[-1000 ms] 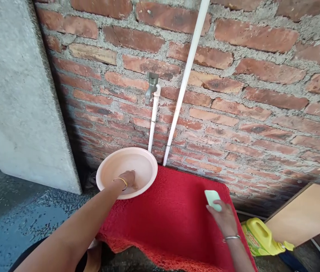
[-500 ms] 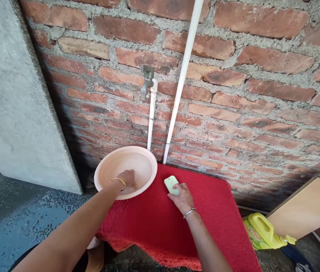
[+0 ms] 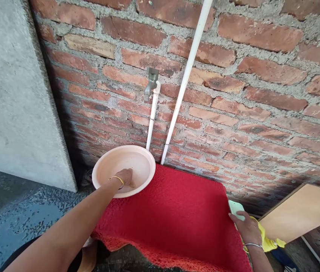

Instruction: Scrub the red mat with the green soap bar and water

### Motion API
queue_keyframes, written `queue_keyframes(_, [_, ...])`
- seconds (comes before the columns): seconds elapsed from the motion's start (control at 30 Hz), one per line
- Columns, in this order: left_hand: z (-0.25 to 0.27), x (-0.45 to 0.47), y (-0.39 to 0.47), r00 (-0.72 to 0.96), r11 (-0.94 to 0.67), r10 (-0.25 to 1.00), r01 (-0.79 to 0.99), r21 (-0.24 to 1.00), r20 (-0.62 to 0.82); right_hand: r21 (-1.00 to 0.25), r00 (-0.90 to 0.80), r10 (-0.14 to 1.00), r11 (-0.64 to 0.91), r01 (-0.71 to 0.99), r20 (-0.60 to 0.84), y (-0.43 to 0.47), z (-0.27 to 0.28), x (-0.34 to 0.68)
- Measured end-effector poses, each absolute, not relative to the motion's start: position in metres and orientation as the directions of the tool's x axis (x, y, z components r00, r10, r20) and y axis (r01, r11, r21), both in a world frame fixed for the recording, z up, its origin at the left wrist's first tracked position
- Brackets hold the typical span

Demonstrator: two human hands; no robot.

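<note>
My left hand (image 3: 125, 176) reaches down inside a pale pink basin (image 3: 152, 166), near its bottom. Its fingers curl downward, and what they hold, if anything, is hidden. A red fuzzy rug (image 3: 171, 211) spreads over a raised surface beside the basin. At the rug's right edge, my right hand (image 3: 247, 226) is closed around a pale green scrub brush (image 3: 236, 207). Only the brush's smooth back shows; its underside is out of sight.
A brick wall (image 3: 228, 117) rises behind, with a grey tap (image 3: 151, 84) and a white pipe (image 3: 182, 83). The yellow jug (image 3: 267, 241) is partly behind my right hand. A tan board (image 3: 304, 211) leans at right; a concrete slab (image 3: 20, 94) stands left.
My right hand has moved right with the scrub brush, from the rug's middle to its right edge. My left hand stays in the basin. The view has shifted slightly.
</note>
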State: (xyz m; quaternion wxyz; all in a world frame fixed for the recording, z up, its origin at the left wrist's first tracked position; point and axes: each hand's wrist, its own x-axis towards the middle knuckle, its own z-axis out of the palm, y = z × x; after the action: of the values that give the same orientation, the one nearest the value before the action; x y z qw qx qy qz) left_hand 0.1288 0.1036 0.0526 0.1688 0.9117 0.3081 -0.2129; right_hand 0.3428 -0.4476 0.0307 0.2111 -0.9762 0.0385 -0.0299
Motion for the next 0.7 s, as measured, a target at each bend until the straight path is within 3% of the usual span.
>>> queue_keyframes(0.1, [0.052,0.128,0.104,0.722,-0.753,0.491,0.633,0.179,-0.488,-0.475,0.998,0.007,-0.879,0.033,0.057,-0.389,0.036,0.323])
queue_keyframes(0.27, [0.055,0.127,0.103,0.724,-0.761,0.484,0.626,0.172,-0.492,-0.592,0.929,0.362,-0.735,0.332,0.071,-0.247,0.038,0.260])
queue_keyframes(0.37, [0.056,0.126,0.104,0.725,-0.767,0.474,0.619,0.171,-0.499,-0.579,0.819,0.570,-0.649,0.494,0.060,-0.179,0.035,0.221])
queue_keyframes(0.47, [0.052,0.127,0.107,0.727,-0.771,0.477,0.616,0.162,-0.495,-0.537,0.712,0.702,-0.591,0.602,0.025,-0.144,0.033,0.199])
queue_keyframes(0.57, [0.045,0.128,0.111,0.728,-0.775,0.481,0.614,0.152,-0.488,-0.539,0.689,0.725,-0.577,0.614,0.009,-0.144,0.031,0.199])
queue_keyframes(0.7, [0.036,0.129,0.115,0.732,-0.778,0.475,0.609,0.156,-0.488,-0.582,0.786,0.618,-0.636,0.507,0.009,-0.188,0.030,0.228])
